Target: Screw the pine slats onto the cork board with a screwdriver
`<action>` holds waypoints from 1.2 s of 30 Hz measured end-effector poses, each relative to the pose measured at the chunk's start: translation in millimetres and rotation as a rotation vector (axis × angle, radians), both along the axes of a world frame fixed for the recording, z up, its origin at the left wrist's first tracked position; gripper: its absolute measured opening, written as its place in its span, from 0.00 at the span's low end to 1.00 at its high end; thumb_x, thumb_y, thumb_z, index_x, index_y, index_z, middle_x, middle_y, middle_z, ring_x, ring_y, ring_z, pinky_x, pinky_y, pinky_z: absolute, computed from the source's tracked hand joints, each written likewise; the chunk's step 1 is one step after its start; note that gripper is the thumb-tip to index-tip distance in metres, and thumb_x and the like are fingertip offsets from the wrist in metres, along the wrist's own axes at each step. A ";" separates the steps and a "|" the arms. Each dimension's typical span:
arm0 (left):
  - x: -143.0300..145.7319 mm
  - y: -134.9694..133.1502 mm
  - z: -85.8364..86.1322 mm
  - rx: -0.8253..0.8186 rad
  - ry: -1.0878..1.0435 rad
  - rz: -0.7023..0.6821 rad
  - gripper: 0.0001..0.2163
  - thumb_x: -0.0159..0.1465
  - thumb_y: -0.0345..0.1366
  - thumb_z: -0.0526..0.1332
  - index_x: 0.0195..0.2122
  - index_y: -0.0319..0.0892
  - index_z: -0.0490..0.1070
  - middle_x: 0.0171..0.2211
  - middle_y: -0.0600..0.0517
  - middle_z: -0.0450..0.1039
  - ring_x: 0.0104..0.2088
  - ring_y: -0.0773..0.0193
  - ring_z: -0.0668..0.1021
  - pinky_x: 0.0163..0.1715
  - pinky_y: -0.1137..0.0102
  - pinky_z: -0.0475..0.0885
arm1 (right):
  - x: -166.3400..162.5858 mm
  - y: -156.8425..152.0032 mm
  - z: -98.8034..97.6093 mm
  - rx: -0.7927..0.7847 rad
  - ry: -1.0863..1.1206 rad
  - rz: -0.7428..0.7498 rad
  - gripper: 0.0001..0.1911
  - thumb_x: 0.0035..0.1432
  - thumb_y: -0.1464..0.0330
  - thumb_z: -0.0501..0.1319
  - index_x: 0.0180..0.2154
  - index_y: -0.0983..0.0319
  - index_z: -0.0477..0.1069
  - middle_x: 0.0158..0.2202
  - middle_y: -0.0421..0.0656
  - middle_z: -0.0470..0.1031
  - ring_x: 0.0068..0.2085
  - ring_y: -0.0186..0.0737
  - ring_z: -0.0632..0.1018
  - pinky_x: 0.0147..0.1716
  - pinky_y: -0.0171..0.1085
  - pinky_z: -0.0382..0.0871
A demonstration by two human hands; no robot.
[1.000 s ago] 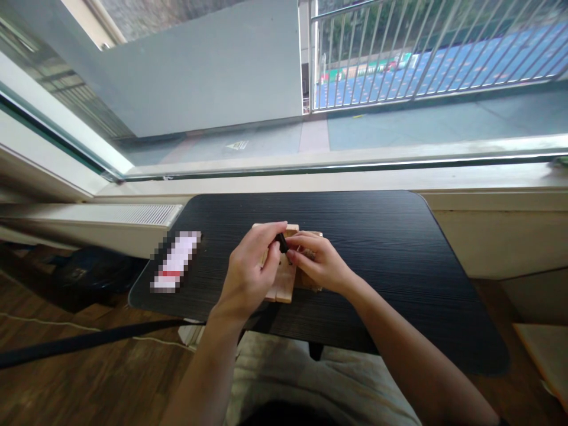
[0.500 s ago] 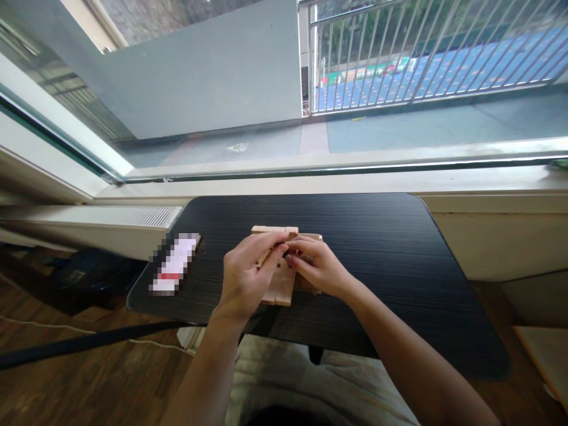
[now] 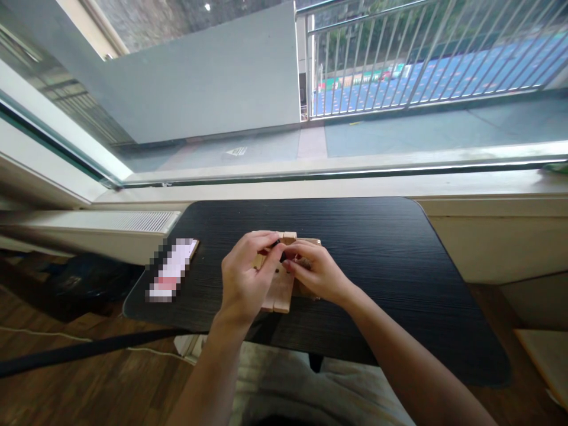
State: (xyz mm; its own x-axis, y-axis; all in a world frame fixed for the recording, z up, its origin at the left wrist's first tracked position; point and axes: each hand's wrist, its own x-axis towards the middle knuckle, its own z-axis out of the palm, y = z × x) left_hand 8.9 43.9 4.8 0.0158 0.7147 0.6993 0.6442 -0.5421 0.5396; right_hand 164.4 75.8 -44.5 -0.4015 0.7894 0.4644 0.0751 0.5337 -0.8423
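My left hand [image 3: 244,272] is closed, thumb and fingers pinching at a small black piece [image 3: 283,257] whose exact kind I cannot make out. From the other side my right hand [image 3: 317,265] pinches at the same dark piece, fingertips almost meeting the left ones. Below them lies a pale wooden block [image 3: 279,291] with grooves and a few dark holes, partly covered by my left hand. A browner wooden piece [image 3: 306,291] sits against its right side, largely under my right hand.
The black table [image 3: 377,254] has rounded corners and stands against the window sill [image 3: 310,188]. A flat, blurred-out item, perhaps a phone [image 3: 173,269], lies near its left edge. A white radiator [image 3: 142,222] is beyond that edge.
My hands have shifted slightly, and more of the black piece shows between the fingertips. The view has tilted a little, so the table sits lower in the picture.
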 end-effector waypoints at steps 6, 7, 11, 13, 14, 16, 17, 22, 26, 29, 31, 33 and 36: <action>3.2 -0.3 1.9 0.063 0.041 0.008 0.04 0.63 0.29 0.66 0.39 0.41 0.75 0.39 0.52 0.77 0.40 0.67 0.79 0.41 0.71 0.77 | -1.2 -3.1 2.8 0.012 0.039 0.004 0.11 0.62 0.71 0.59 0.45 0.62 0.77 0.44 0.48 0.80 0.45 0.43 0.78 0.46 0.42 0.71; 3.5 -0.7 2.0 0.068 0.043 -0.003 0.05 0.63 0.28 0.65 0.39 0.41 0.75 0.39 0.53 0.77 0.40 0.67 0.79 0.42 0.70 0.77 | -1.4 -2.9 3.4 0.007 0.051 0.009 0.11 0.62 0.71 0.58 0.44 0.62 0.77 0.43 0.48 0.80 0.44 0.42 0.78 0.46 0.42 0.71; 1.9 -1.5 2.3 0.068 0.069 -0.047 0.07 0.63 0.27 0.64 0.42 0.42 0.75 0.40 0.53 0.79 0.42 0.66 0.79 0.47 0.68 0.76 | 2.2 3.4 13.5 -0.081 0.089 0.062 0.13 0.62 0.71 0.57 0.45 0.63 0.77 0.44 0.47 0.81 0.44 0.41 0.79 0.45 0.41 0.72; 0.3 -1.9 2.9 0.049 0.089 -0.065 0.08 0.64 0.26 0.64 0.43 0.43 0.75 0.41 0.52 0.79 0.43 0.65 0.79 0.48 0.67 0.75 | 7.8 9.6 25.8 -0.132 0.055 0.135 0.14 0.62 0.71 0.57 0.46 0.63 0.77 0.45 0.47 0.81 0.45 0.41 0.79 0.46 0.40 0.72; -0.4 -2.2 3.1 0.041 0.093 -0.075 0.09 0.64 0.26 0.63 0.44 0.43 0.75 0.41 0.52 0.79 0.43 0.65 0.79 0.49 0.67 0.75 | 11.2 13.2 33.3 -0.148 0.014 0.185 0.14 0.62 0.71 0.57 0.46 0.64 0.77 0.44 0.47 0.81 0.45 0.41 0.78 0.46 0.40 0.71; -1.4 -2.9 3.3 0.036 0.090 -0.089 0.09 0.64 0.26 0.63 0.44 0.43 0.76 0.42 0.51 0.79 0.44 0.65 0.79 0.49 0.67 0.75 | 17.5 20.8 48.7 -0.173 -0.095 0.260 0.13 0.62 0.70 0.57 0.44 0.65 0.77 0.39 0.45 0.80 0.39 0.38 0.77 0.40 0.38 0.71; -1.6 -3.4 3.2 0.041 0.086 -0.088 0.09 0.64 0.26 0.63 0.44 0.42 0.76 0.43 0.51 0.79 0.44 0.64 0.79 0.49 0.67 0.75 | 19.9 24.7 55.5 -0.188 -0.146 0.298 0.12 0.63 0.69 0.57 0.43 0.66 0.77 0.36 0.44 0.80 0.36 0.37 0.76 0.38 0.37 0.70; -2.9 -6.0 1.4 0.065 0.088 -0.010 0.11 0.64 0.25 0.63 0.45 0.43 0.77 0.43 0.51 0.77 0.43 0.66 0.78 0.45 0.70 0.76 | 19.7 40.6 71.4 -0.175 -0.334 0.453 0.11 0.63 0.71 0.58 0.42 0.66 0.77 0.33 0.40 0.76 0.33 0.33 0.72 0.34 0.34 0.66; -6.8 -6.5 1.3 0.070 0.105 0.010 0.11 0.64 0.25 0.63 0.45 0.44 0.77 0.42 0.52 0.77 0.42 0.64 0.79 0.45 0.69 0.76 | 14.4 46.5 71.9 -0.143 -0.375 0.488 0.10 0.60 0.74 0.59 0.42 0.67 0.77 0.32 0.39 0.76 0.32 0.32 0.71 0.32 0.31 0.64; -8.2 -6.0 1.2 0.056 0.116 -0.003 0.12 0.64 0.24 0.62 0.46 0.44 0.77 0.42 0.52 0.77 0.43 0.64 0.79 0.46 0.68 0.76 | 14.5 47.9 70.7 -0.137 -0.342 0.501 0.09 0.60 0.75 0.60 0.41 0.67 0.77 0.32 0.39 0.77 0.32 0.31 0.71 0.32 0.30 0.64; -7.6 -5.7 0.4 0.044 0.115 -0.015 0.13 0.64 0.24 0.62 0.47 0.44 0.77 0.43 0.52 0.78 0.43 0.64 0.79 0.46 0.68 0.76 | 16.0 47.7 69.3 -0.145 -0.319 0.492 0.08 0.60 0.74 0.61 0.40 0.66 0.77 0.32 0.38 0.76 0.32 0.31 0.71 0.32 0.30 0.64; -6.2 -5.5 -0.8 0.039 0.106 -0.022 0.14 0.64 0.24 0.61 0.49 0.44 0.76 0.44 0.51 0.77 0.44 0.64 0.79 0.47 0.68 0.76 | 17.5 46.4 67.6 -0.142 -0.309 0.465 0.07 0.60 0.73 0.61 0.40 0.66 0.77 0.30 0.38 0.76 0.31 0.31 0.71 0.31 0.30 0.64; -4.0 -5.0 -2.0 0.038 0.076 -0.007 0.14 0.65 0.27 0.62 0.50 0.44 0.76 0.44 0.51 0.76 0.44 0.64 0.79 0.46 0.68 0.77 | 18.2 42.9 65.8 -0.100 -0.325 0.411 0.05 0.60 0.73 0.61 0.36 0.67 0.76 0.26 0.36 0.72 0.28 0.30 0.68 0.28 0.30 0.61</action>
State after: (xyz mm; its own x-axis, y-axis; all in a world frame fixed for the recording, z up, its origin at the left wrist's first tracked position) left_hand 4.9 39.0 2.8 0.0753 0.6873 0.7224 0.6786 -0.5662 0.4679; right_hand 182.7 118.7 21.4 -0.7975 0.5707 0.1956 0.1419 0.4927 -0.8586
